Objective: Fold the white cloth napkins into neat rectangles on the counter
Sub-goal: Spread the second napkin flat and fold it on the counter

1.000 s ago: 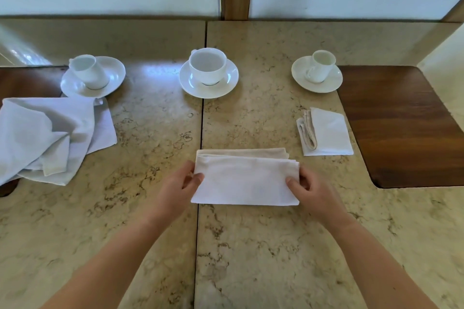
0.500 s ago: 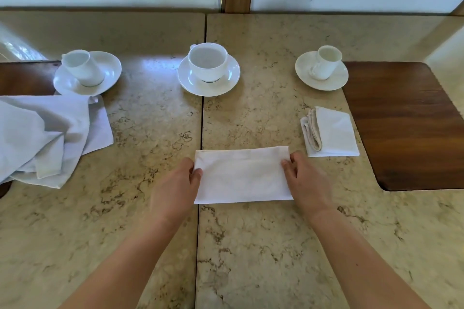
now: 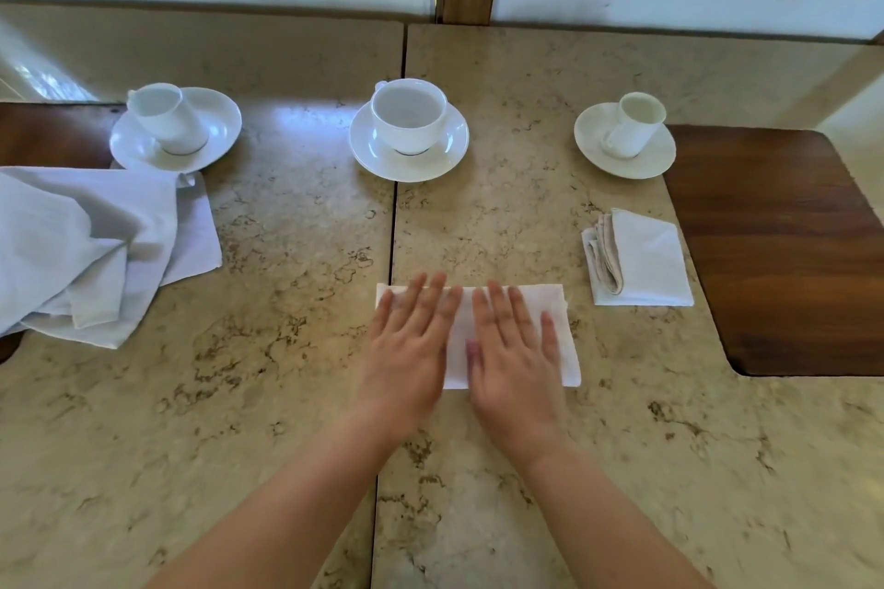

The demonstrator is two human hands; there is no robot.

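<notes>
Here the left hand (image 3: 406, 349) and right hand (image 3: 514, 356) lie flat, fingers straight, on the folded napkin (image 3: 557, 340), probably smoothing its crease. It sits just nearer than the middle cup (image 3: 409, 115); 1 finished napkin (image 3: 643, 261) rests rightward, unfolded napkins (image 3: 91, 249) leftward.

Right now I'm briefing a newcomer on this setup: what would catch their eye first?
Probably the left hand and right hand, both laid flat on the folded white napkin at the centre of the marble counter. Next, the rumpled heap of unfolded napkins at the far left, and the three white cups on saucers lined up behind.
</notes>
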